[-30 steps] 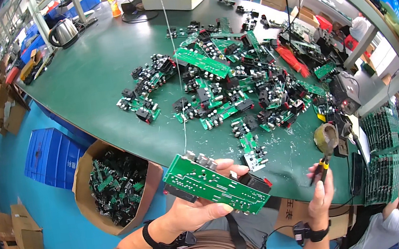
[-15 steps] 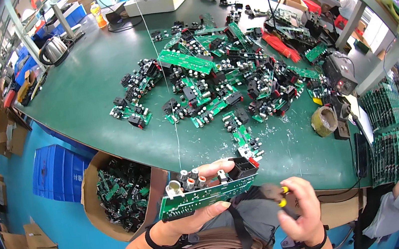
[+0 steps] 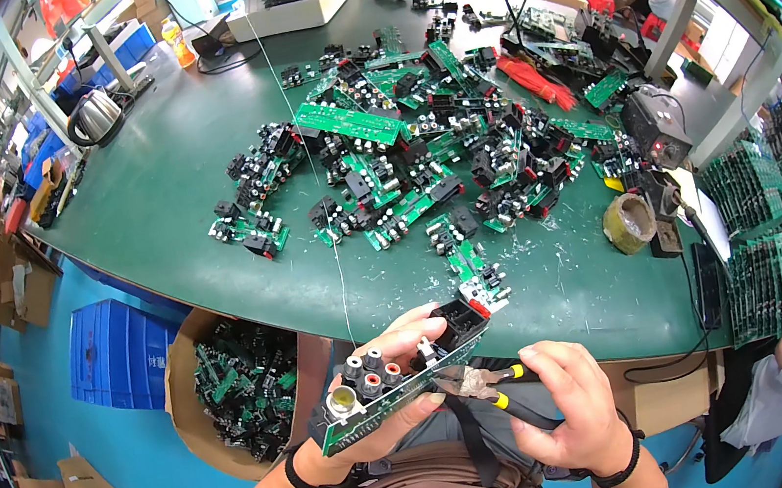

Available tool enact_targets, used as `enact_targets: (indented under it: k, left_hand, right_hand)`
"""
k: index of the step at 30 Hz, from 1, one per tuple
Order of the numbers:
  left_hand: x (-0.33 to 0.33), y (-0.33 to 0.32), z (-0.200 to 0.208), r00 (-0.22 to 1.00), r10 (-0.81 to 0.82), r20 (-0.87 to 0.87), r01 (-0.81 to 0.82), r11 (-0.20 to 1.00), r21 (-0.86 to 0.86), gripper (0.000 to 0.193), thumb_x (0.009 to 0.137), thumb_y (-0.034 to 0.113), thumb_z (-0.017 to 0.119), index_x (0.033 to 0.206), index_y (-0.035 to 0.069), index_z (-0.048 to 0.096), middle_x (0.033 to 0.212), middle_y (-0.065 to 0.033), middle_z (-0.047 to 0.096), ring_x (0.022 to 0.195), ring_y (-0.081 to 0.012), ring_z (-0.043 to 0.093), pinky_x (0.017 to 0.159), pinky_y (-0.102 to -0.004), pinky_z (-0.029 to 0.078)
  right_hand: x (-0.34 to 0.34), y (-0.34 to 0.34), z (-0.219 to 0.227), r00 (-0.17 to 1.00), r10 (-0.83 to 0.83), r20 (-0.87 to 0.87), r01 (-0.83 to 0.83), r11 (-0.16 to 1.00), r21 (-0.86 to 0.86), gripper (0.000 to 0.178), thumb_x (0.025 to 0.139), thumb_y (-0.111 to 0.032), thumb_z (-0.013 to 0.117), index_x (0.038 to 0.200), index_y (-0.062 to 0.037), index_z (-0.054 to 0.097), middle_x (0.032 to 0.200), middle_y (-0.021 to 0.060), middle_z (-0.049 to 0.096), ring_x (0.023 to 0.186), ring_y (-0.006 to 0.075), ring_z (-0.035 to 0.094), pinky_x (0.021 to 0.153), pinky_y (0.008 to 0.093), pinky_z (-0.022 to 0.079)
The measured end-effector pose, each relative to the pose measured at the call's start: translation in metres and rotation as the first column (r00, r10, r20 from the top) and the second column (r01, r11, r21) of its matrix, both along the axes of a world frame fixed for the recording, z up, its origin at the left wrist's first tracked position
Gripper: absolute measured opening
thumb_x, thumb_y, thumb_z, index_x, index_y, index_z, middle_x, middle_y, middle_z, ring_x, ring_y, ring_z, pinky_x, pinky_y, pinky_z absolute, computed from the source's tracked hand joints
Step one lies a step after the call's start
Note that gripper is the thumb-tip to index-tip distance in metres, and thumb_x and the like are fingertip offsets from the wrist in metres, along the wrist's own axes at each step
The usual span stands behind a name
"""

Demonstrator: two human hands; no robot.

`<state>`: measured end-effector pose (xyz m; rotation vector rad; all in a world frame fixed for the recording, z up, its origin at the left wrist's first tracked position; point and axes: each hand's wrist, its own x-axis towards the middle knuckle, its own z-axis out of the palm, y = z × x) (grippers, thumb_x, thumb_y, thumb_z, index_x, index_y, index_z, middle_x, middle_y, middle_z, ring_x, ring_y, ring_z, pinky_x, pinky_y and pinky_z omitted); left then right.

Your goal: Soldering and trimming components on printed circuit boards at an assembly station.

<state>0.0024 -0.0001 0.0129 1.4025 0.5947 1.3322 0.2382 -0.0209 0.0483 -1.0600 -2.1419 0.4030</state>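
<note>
A green circuit board (image 3: 393,395) with red and white round jacks and a black socket block is gripped in my left hand (image 3: 412,421), thumb on the near face and fingers behind. My right hand (image 3: 576,407) holds diagonal cutting pliers (image 3: 516,403) with black and yellow handles. The pliers' metal jaws lie against the board's edge beside my left thumb; what is between them is too small to tell. Just beyond the board, another small circuit board (image 3: 473,263) lies near the table's front edge.
A heap of circuit boards (image 3: 407,143) covers the middle of the green table (image 3: 177,193). At the right are a tape roll (image 3: 628,223), a black box (image 3: 657,125) and stacked boards (image 3: 763,294). Lower left stands a carton (image 3: 186,409) of boards beside blue bins (image 3: 119,354). A person sits far right.
My right hand has brought the pliers leftward, and their jaws now reach the board. My left hand has tilted the board so its jack side shows more. The view has shifted slightly.
</note>
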Motion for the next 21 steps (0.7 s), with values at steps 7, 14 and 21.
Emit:
enact_targets:
  k: [7,14,21]
  left_hand:
    - [0.0001,-0.0006,-0.0021,1.0,0.006,0.019,-0.005,0.999,-0.051,0.053,0.084,0.009,0.071,0.131,0.007,0.049,0.132,-0.0166,0.055,0.132,-0.0384,0.041,0.103,-0.0471,0.04]
    - [0.0019,0.0003,-0.0062,0.999,0.029,0.032,-0.03,0.998,0.058,0.054,0.083,0.006,0.071,0.132,0.008,0.049,0.133,-0.0174,0.054,0.131,-0.04,0.041,0.105,-0.0511,0.036]
    - [0.0015,0.0008,-0.0082,0.999,0.034,0.008,-0.035,0.996,0.083,0.054,0.083,0.006,0.071,0.132,0.008,0.049,0.132,-0.0176,0.055,0.131,-0.04,0.042,0.104,-0.0498,0.038]
  right_hand:
    - [-0.0003,-0.0023,0.0014,0.997,-0.038,0.068,0.036,0.999,0.035,0.064,0.059,-0.01,0.074,0.119,0.0015,0.056,0.11,0.0147,0.059,0.093,0.0322,0.06,0.08,0.0403,0.048]
    - [-0.0016,-0.001,0.0007,1.0,0.017,0.017,-0.017,1.0,-0.004,0.063,0.059,-0.007,0.073,0.119,0.0025,0.055,0.108,0.0156,0.059,0.084,0.0317,0.059,0.074,0.0396,0.05]
    - [-0.002,-0.0016,-0.0019,0.999,0.042,0.018,-0.041,0.998,-0.038,0.063,0.06,-0.006,0.073,0.119,0.0023,0.055,0.103,0.0154,0.06,0.08,0.0302,0.059,0.071,0.0374,0.051]
